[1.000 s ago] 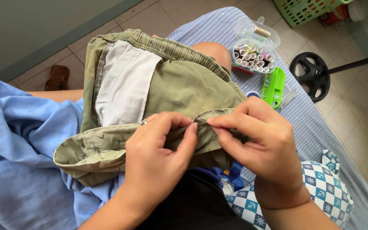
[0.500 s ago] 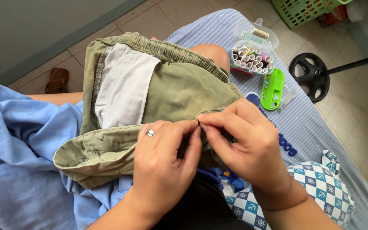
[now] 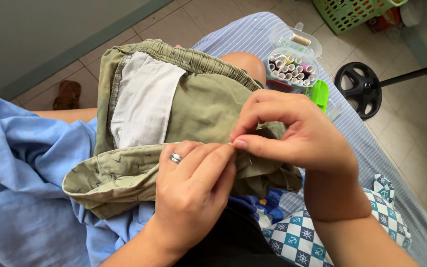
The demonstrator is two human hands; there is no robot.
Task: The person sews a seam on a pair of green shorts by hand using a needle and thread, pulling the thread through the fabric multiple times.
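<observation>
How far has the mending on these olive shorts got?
Done: shorts turned inside out, white pocket lining showing. In hand: left hand pinches the hem; right hand pinches at the same spot, needle too small to confirm. Left: finished stitching can't be judged; thread box sits open.

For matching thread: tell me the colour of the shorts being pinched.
Olive green shorts, with a pale grey pocket lining; clearest in the head view.
</observation>
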